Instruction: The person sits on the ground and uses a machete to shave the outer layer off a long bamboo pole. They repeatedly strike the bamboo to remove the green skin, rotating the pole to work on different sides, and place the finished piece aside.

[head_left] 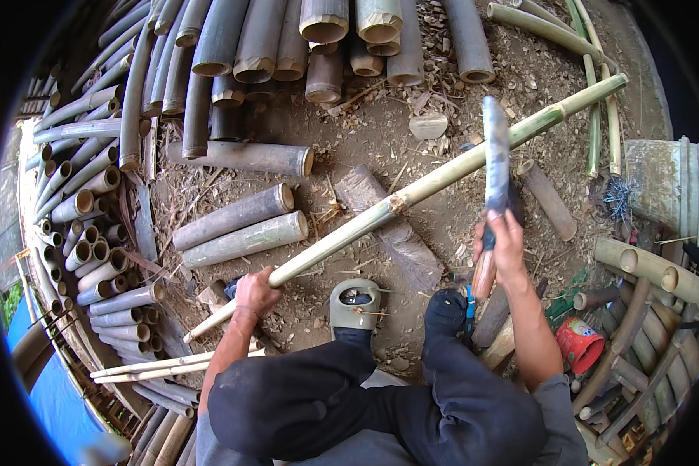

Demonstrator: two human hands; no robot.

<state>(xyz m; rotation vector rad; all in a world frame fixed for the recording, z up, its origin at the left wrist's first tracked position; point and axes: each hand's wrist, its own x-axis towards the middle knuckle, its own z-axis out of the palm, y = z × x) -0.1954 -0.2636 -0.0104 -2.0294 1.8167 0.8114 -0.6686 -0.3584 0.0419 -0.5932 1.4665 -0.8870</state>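
A long pale-green bamboo pole (443,179) slants from the lower left to the upper right in front of me. My left hand (256,295) is wrapped round it close to its lower-left end. In my right hand (505,241) is a machete (495,140), its wooden handle in my closed fingers and its broad blade pointing away from me. Motion blurs the blade, which overlaps the pole; I cannot tell whether they touch. Beneath the pole's middle lies a flat wooden block (392,229) on the ground.
Thick bamboo tubes (260,46) are stacked at the far side and the left. Two cut tubes (245,241) lie left of the pole. At the right are a red container (579,344), a grey bucket (656,186) and a bamboo rack (637,349). Wood chips litter the dirt.
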